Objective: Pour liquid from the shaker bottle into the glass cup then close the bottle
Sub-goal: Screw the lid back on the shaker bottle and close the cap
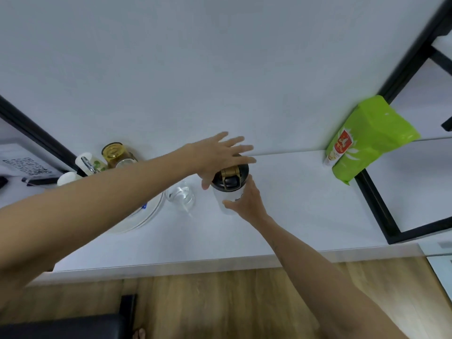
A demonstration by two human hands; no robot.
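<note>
A clear shaker bottle (226, 192) with a black lid and a gold flip cap stands upright on the white counter. My right hand (247, 200) is wrapped around its body from the right. Spread flat, my left hand (220, 155) hovers over the lid, thumb hanging down beside the lid's left edge, fingers apart. The gold cap looks folded down over the spout. A glass cup (180, 194) with clear liquid in it stands just left of the bottle, partly behind my left forearm.
A white plate (144, 216) lies left of the cup under my forearm. An amber jar (113, 152), a white cup and a small bottle stand at the back left. A green bag (367, 140) leans against the black frame (376, 204) at right. The counter's front edge is near.
</note>
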